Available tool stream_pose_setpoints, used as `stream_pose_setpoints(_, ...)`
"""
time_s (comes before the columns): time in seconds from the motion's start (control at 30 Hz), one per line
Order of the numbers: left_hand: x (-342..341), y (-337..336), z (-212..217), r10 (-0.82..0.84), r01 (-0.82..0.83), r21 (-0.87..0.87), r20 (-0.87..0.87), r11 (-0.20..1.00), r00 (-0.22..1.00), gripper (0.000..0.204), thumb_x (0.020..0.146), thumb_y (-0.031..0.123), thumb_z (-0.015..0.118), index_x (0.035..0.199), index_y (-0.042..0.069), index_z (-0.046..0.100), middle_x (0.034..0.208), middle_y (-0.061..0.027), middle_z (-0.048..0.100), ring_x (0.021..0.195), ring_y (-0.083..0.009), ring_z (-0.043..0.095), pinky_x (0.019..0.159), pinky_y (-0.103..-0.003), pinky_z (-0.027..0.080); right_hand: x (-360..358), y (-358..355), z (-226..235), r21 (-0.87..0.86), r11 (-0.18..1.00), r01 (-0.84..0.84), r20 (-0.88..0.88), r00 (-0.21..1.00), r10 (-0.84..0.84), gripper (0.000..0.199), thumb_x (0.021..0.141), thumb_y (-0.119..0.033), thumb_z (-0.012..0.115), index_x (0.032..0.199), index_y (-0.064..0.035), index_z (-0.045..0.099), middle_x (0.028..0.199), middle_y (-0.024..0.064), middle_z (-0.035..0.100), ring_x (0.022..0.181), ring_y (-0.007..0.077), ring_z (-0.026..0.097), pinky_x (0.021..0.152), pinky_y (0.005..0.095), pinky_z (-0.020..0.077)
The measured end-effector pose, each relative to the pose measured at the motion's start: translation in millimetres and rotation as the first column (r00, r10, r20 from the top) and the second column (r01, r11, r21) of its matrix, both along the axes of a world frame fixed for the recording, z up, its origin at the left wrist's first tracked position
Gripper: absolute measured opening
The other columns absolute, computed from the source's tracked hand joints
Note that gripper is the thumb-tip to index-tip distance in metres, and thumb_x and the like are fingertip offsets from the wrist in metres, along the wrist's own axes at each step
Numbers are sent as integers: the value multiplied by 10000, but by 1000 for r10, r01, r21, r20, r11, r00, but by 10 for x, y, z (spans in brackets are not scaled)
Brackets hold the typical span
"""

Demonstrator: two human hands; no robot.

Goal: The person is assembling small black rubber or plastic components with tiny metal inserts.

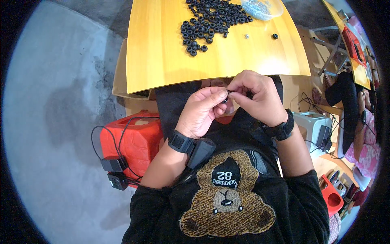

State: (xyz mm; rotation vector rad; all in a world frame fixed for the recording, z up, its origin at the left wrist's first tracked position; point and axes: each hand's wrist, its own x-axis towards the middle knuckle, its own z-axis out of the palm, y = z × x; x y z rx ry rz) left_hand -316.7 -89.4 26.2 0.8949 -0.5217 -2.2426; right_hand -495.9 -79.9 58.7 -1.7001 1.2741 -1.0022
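Note:
My left hand is closed, thumb and fingers pinching a small black part just off the table's near edge. From the other side my right hand meets it, its thumb and forefinger closed on the same part. Another dark bit shows by the right hand's curled fingers; whether it is a second part I cannot tell. On the yellow table lies a loose pile of small black rings. One black ring and a small silvery piece lie apart to its right.
A clear bowl of small shiny pieces stands at the table's far right. Left of me is a red stool with cables and black boxes; a grey stool stands on the right. Another person sits at a table farther right.

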Motion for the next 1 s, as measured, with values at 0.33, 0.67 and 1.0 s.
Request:
stream_pose_setpoints(0.33, 32, -9, -22, 43, -43, -5, -12, 999, 999, 143, 840, 124, 620, 959, 46, 609, 798, -4, 609, 633, -81, 554, 589, -208, 455, 19, -7, -118, 387, 915, -116, 471, 877, -89, 96, 818, -29, 628, 898, 19, 608, 807, 20, 624, 723, 76, 578, 652, 220, 479)
stream_pose_setpoints(0.67, 32, -27, -9, 37, -37, -17, -46, 999, 998, 154, 848, 135, 613, 975, 49, 600, 832, -6, 607, 659, -78, 545, 601, -205, 451, 61, 12, -140, 377, 921, -96, 488, 866, -109, 116, 813, -7, 627, 926, 19, 616, 835, 20, 635, 745, 64, 578, 652, 205, 478)
stream_pose_setpoints(1.0, 90, -20, -80, 167, -162, 45, -159, 986, 973, 226, 885, 128, 565, 1076, 8, 582, 905, -41, 610, 734, -94, 564, 668, -209, 479, 59, 47, -90, 386, 922, -22, 450, 877, -167, 118, 814, -23, 630, 925, 15, 621, 826, 13, 636, 721, 56, 577, 631, 194, 475)
